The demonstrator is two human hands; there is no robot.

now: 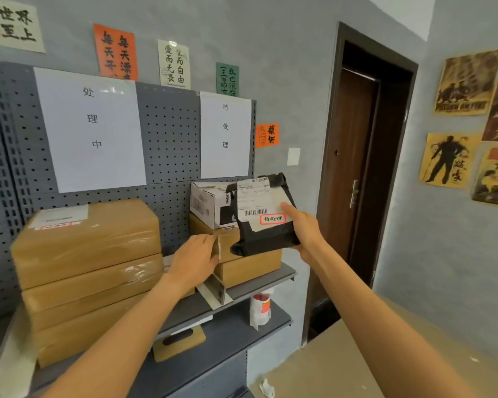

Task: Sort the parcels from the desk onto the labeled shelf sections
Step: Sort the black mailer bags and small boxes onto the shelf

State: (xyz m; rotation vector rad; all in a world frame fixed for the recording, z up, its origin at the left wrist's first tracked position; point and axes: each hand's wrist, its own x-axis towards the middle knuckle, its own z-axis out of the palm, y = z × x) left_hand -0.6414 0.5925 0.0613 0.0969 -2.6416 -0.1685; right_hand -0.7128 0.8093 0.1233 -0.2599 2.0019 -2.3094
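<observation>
Both hands are up at the shelf (259,285). Right hand (305,228) grips a black parcel (263,225) (red-boxed label) before the right section's cardboard boxes (250,267); left hand (196,259), fingers straight, presses them.

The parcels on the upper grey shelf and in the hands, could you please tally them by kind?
Brown cardboard boxes: 5, three stacked under the left sign, two under the right.
White printed cardboard box: 1.
Black plastic mailer bag, held in the right hand: 1.
Total: 7.
</observation>
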